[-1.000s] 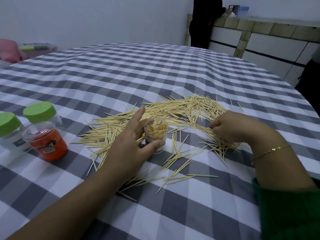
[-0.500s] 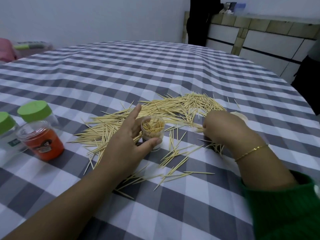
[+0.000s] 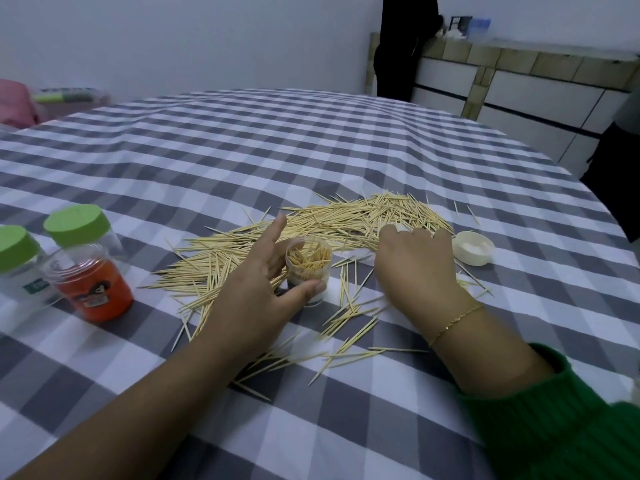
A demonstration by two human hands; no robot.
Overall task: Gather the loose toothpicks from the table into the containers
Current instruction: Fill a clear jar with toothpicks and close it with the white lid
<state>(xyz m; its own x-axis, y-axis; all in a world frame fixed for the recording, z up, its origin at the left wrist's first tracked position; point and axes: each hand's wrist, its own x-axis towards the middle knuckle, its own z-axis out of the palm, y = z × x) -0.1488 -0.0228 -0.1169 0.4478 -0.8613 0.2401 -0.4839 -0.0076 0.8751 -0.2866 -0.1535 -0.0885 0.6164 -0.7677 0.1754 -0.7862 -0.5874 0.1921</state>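
Wooden toothpicks [image 3: 322, 226] lie scattered mid-table, toward my near edge. My left hand [image 3: 256, 289] grips the clear container [image 3: 307, 265], upright and part-filled, thumb and fingers round its wall. My right hand [image 3: 415, 261] rests fingers-down on the pile; what it holds, I cannot tell. Advice: align a bundle, lift it, drop it points-down, keeping the container steady.

Light: you get dim, cool, even light.
Shadows: soft, faint.
Edges: wide-angle bending.
Blur: slight softness throughout.

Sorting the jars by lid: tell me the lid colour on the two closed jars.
Light green lids, clearest in the head view.
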